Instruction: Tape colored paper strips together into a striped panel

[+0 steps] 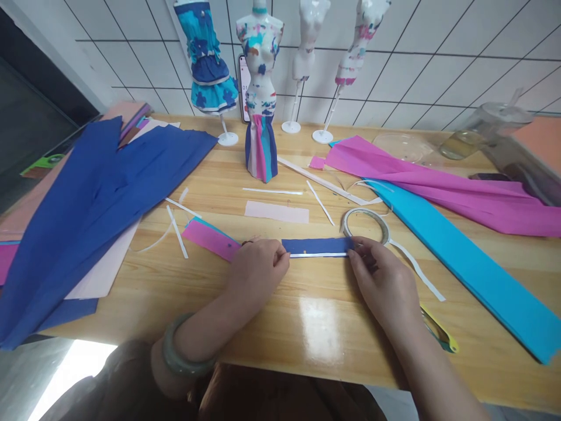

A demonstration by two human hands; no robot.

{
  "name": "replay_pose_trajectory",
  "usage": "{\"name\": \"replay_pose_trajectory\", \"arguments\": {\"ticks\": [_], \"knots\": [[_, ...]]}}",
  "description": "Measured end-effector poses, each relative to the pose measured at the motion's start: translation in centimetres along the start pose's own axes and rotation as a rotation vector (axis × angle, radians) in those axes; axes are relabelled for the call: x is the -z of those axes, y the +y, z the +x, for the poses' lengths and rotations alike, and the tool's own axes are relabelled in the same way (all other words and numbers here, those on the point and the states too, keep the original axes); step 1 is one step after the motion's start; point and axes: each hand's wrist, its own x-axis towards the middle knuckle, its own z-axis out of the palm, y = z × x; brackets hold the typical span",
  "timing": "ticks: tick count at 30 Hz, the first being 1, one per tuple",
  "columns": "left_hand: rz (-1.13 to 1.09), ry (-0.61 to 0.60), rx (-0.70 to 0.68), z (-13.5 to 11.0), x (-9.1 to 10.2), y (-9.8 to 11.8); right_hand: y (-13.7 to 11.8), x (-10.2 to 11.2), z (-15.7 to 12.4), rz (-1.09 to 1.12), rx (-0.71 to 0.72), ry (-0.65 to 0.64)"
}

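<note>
A dark blue paper strip (pixel 319 245) lies between my two hands, with a pale shiny band along its near edge. My left hand (pixel 259 264) pinches the strip's left end, fingers curled. At its right end, my right hand (pixel 380 275) grips the corner between thumb and fingers. Just behind my right hand lies a roll of tape (pixel 366 214), touching or very near the fingers. A pink strip (pixel 211 238) with a blue edge runs partly beneath my left hand. Farther back is a pale pink paper piece (pixel 276 211).
Dress forms stand along the tiled wall, one in a striped skirt (pixel 262 149). Dark blue crepe paper (pixel 109 193) covers the left side. Magenta paper (pixel 421 181) and a bright blue folded length (pixel 464 263) spread right. A yellow-handled cutter (pixel 442 332) lies by my right wrist.
</note>
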Motion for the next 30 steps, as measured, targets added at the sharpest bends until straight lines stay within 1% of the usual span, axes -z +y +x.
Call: {"name": "replay_pose_trajectory", "arguments": {"ticks": [11,21,30], "knots": [[0.029,-0.015,0.012,0.06,-0.06,0.05,-0.42,0.12,-0.13,-0.057,0.009,0.002],[0.043,-0.016,0.026,0.12,-0.06,0.04,-0.35,0.11,-0.18,-0.050,0.028,0.001],[0.039,-0.008,0.026,0.13,-0.16,0.09,-0.44,0.18,-0.10,-0.045,0.005,-0.017]]}}
